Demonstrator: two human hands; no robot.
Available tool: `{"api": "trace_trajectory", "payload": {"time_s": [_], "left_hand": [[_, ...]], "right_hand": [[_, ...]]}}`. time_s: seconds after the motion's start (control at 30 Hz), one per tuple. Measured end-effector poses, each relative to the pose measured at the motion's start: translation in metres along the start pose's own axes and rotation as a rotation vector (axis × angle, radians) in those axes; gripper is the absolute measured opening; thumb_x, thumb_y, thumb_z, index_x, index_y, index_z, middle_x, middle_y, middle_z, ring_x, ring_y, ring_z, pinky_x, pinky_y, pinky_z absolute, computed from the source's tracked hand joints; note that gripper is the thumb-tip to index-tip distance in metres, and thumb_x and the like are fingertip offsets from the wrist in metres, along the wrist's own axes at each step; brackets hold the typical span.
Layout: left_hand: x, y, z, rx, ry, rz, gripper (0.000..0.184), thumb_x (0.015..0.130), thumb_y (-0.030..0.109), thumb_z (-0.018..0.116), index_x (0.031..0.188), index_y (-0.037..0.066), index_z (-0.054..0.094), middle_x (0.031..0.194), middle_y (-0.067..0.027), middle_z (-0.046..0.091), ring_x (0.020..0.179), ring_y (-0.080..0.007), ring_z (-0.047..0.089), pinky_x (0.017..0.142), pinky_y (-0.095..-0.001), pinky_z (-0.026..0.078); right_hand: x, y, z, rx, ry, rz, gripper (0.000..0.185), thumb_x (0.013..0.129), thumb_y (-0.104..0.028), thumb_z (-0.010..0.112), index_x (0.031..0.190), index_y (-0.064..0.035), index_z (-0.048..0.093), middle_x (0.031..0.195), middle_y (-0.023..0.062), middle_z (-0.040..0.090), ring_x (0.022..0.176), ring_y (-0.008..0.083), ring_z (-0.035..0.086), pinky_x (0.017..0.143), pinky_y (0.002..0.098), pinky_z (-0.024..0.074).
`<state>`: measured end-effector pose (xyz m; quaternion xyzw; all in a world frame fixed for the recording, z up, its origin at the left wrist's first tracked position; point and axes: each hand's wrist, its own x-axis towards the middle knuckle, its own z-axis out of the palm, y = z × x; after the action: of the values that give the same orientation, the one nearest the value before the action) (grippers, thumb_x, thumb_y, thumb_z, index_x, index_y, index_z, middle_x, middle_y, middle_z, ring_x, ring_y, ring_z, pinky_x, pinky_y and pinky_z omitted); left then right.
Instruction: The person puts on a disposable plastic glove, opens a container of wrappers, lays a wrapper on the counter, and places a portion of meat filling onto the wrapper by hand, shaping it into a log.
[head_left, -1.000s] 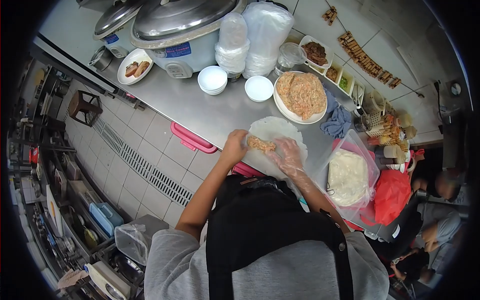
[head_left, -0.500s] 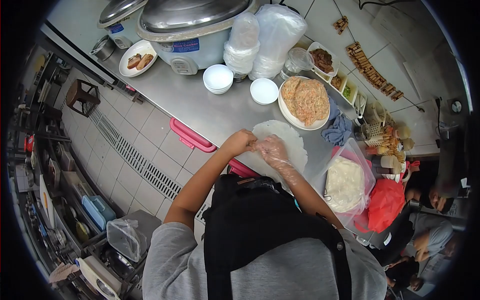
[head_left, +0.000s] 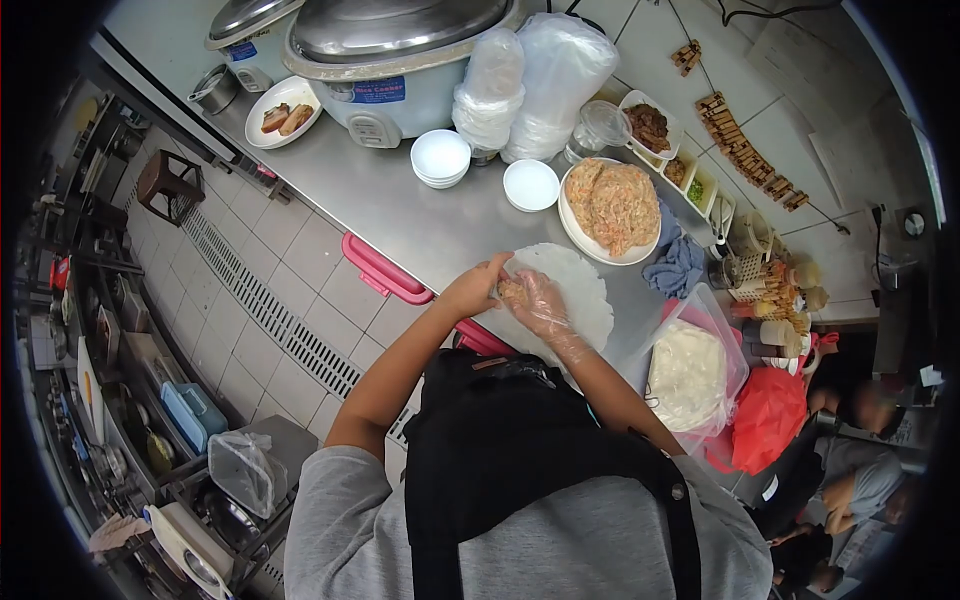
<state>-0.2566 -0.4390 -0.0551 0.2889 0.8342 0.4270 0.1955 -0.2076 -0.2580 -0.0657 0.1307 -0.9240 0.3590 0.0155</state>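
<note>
Over a pale, round, thin sheet point(head_left: 580, 300) on the steel counter, my two hands meet. My right hand point(head_left: 540, 303) wears a clear plastic glove, its fingers curled round a small lump of minced filling point(head_left: 514, 292). My bare left hand point(head_left: 476, 290) comes in from the left, fingers bent against the lump's near side; what lies between its fingertips is hidden. Just beyond the sheet stands a white bowl point(head_left: 603, 256) heaped with orange-flecked minced filling point(head_left: 613, 205). On the right, a clear plastic tub point(head_left: 722, 330) contains a soft white mass point(head_left: 688, 372).
White bowls point(head_left: 440, 157) and a rice cooker point(head_left: 390, 95) stand behind, with a plate of meat pieces point(head_left: 283, 140) to their left. A blue cloth point(head_left: 676, 262), bottles and a red bag point(head_left: 768, 420) line the right. Pink handles point(head_left: 385, 270) project at the counter's edge.
My hands have parted slightly. The gloved right hand has turned, so the filling lump now shows between them. The camera view has shifted a little.
</note>
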Motion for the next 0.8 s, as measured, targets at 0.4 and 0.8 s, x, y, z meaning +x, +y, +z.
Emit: {"api": "trace_trajectory", "payload": {"time_s": [0.4, 0.8], "left_hand": [[0.004, -0.002, 0.002, 0.224, -0.042, 0.131, 0.061, 0.059, 0.004, 0.077, 0.117, 0.005, 0.057, 0.112, -0.0137, 0.058, 0.107, -0.033, 0.052, 0.094, -0.0373, 0.044], [0.005, 0.0, 0.0, 0.258, -0.059, 0.138, 0.057, 0.059, 0.005, 0.077, 0.113, 0.004, 0.06, 0.11, -0.0124, 0.059, 0.106, -0.0317, 0.053, 0.093, -0.0366, 0.045]], "right_hand": [[-0.027, 0.015, -0.03, 0.065, -0.075, 0.007, 0.06, 0.075, -0.014, 0.069, 0.129, -0.004, 0.044, 0.113, 0.021, 0.059, 0.109, 0.0398, 0.052, 0.094, 0.0437, 0.0428], [-0.037, 0.017, -0.061, -0.083, -0.204, 0.082, 0.081, 0.074, -0.01, 0.069, 0.144, -0.0073, 0.028, 0.107, 0.0158, 0.063, 0.101, 0.0369, 0.053, 0.092, 0.0413, 0.0429]]}}
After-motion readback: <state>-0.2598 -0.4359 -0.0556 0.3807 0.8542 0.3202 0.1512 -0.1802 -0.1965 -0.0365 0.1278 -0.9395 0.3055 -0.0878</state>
